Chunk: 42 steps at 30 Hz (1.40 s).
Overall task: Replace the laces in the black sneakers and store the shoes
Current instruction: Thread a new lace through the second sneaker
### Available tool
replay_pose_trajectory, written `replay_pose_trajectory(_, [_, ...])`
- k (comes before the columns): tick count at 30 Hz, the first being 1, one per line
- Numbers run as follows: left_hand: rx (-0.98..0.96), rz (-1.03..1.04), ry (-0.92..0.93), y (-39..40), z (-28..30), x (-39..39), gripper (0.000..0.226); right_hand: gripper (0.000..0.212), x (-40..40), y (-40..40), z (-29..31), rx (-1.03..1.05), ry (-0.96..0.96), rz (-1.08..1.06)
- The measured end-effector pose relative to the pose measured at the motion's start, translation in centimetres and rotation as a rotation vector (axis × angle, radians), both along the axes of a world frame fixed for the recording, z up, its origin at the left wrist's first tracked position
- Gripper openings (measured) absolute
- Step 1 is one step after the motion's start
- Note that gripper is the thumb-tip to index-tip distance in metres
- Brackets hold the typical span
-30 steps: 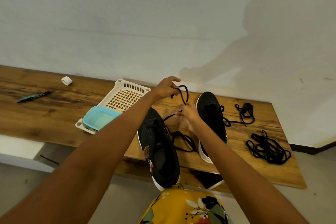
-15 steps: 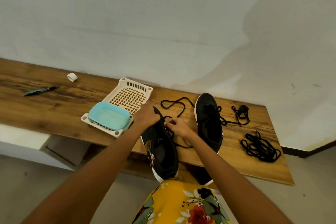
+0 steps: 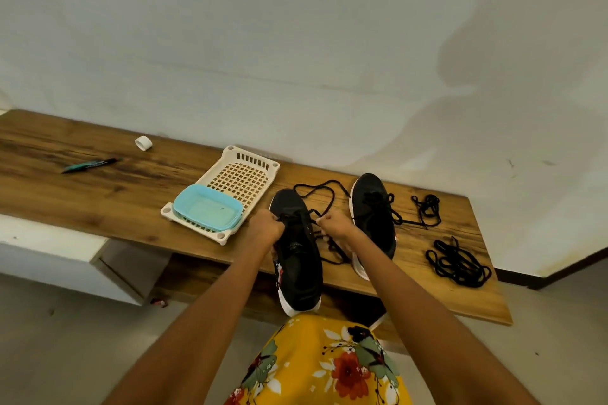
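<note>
A: Item one, near sneaker point(image 3: 297, 260)?

B: Black knit upper, white sole, a small red-and-white mark on its side. It lies on the wooden bench point(image 3: 115, 207), toe toward the wall, heel overhanging the front edge. A black lace point(image 3: 320, 194) is part-threaded through it: the slack loops out on the bench beyond the toe, more trails beside the shoe to the right.

A: Hands?

B: Left hand point(image 3: 266, 229) is curled closed at the left row of eyelets, fingers apparently pinching the lace there. Right hand point(image 3: 336, 223) is curled round the lace on the other side of the tongue. The two are held apart, one either side of the shoe.

A: Step in hand?

B: By my judgement, relacing this shoe, lower eyelets, snugging a crossing. Storage not yet begun.

A: Next move calls for?

B: Likely an even pull on both ends, then feeding a tip through the next eyelet up; a fine pinch, as black on black hides the holes.

A: Item two?

B: Far sneaker point(image 3: 373, 214), just to the right, lace in its eyelets, ends loose.

A: Sundries?

B: Small lace tangle point(image 3: 427, 209); larger lace pile point(image 3: 457, 265); white lattice basket point(image 3: 243, 181) holding a blue tub point(image 3: 209, 210); pen point(image 3: 90, 165); white tape roll point(image 3: 143, 143).
</note>
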<state>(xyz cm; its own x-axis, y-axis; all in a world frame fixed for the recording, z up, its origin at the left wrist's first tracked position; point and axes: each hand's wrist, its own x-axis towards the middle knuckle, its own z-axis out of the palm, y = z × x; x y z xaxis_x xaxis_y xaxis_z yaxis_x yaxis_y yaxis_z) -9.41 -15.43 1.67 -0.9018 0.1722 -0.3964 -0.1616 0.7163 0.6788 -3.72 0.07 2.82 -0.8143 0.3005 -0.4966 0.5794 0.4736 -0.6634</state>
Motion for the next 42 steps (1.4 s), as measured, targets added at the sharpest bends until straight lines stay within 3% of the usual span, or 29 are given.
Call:
replay_pose_trajectory(4, [-0.006, -0.021, 0.007, 0.1, 0.3, -0.1, 0.011, 0.021, 0.6, 3.4, 5.1, -0.024, -0.106, 0.086])
replay_pose_trajectory(8, [-0.030, -0.119, 0.084, 1.3, 2.0, 1.0, 0.037, 0.031, 1.3, 5.4, 11.2, -0.296, 0.205, -0.133])
replay_pose_trajectory(14, [0.251, -0.343, 0.384, 5.8, 8.1, 3.2, 0.056, 0.035, 1.7, 5.3, 18.8, -0.603, 0.604, -0.270])
replay_pose_trajectory(17, [0.418, -0.368, 0.383, 7.9, 12.0, 4.7, 0.047, 0.028, 2.5, 5.4, 21.0, -0.745, 0.726, -0.286])
replay_pose_trajectory(20, [0.309, -0.453, 0.512, 8.8, 13.8, 5.8, 0.024, 0.019, 3.3, 5.9, 22.5, -0.812, 0.846, -0.333])
replay_pose_trajectory(26, [0.056, -0.422, 0.368, 7.5, 11.2, 5.3, 0.026, 0.019, 4.3, 7.9, 25.7, -0.715, 1.027, -0.498])
replay_pose_trajectory(33, [-0.182, -0.424, 0.238, 5.9, 8.3, 5.3, 0.031, 0.010, 4.2, 9.6, 24.1, -0.686, 1.093, -0.700])
replay_pose_trajectory(35, [-0.219, -0.460, 0.222, 5.6, 7.6, 5.1, 0.030, 0.019, 3.8, 9.4, 22.6, -0.536, 1.025, -0.740])
replay_pose_trajectory(38, [-0.227, -0.541, 0.205, 5.4, 6.3, 5.4, 0.032, 0.028, 3.1, 7.9, 19.4, -0.278, 0.851, -0.589])
replay_pose_trajectory(42, [-0.216, -0.495, 0.354, 3.3, 5.1, 4.9, 0.038, 0.035, 1.4, 4.9, 14.2, -0.228, 0.632, -0.379])
